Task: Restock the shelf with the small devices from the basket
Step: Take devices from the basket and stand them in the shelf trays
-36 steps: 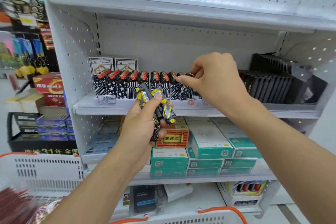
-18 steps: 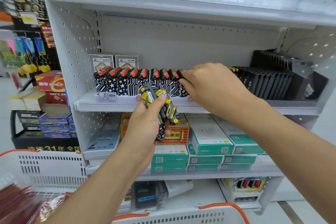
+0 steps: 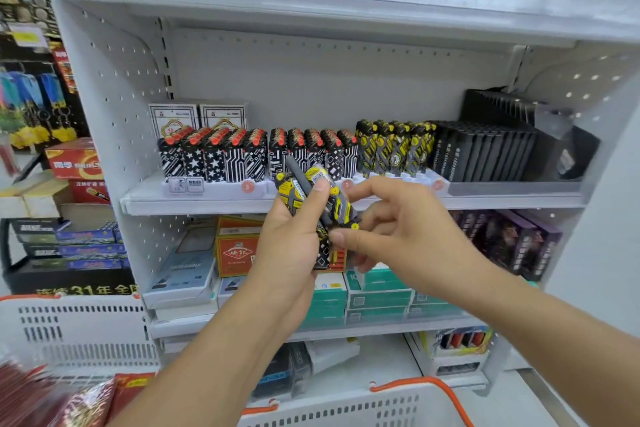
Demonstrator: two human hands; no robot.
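Note:
My left hand (image 3: 287, 253) grips a bundle of small devices (image 3: 304, 185), yellow-and-grey lighters plus a black-and-white one with a red cap, in front of the middle shelf (image 3: 207, 204). My right hand (image 3: 408, 236) has come to the bundle from the right. Its thumb and fingers pinch the bundle's lower end, around the black-and-white device (image 3: 323, 251). On the shelf stand a row of black-and-white, red-capped devices (image 3: 256, 156) and, to its right, a row of yellow-and-black ones (image 3: 394, 146). The white basket (image 3: 79, 329) with orange handles sits low in front of me.
Black boxes (image 3: 485, 152) fill the shelf's right end, and two white boxes (image 3: 197, 114) stand behind the left row. Teal and orange cartons (image 3: 377, 298) lie on the shelf below. Red packets (image 3: 86, 402) lie in the basket. Another display (image 3: 69, 246) stands to the left.
My right hand left the row of devices on the shelf and came down to the bundle in my left hand. The left hand kept its grip and stayed in front of the shelf.

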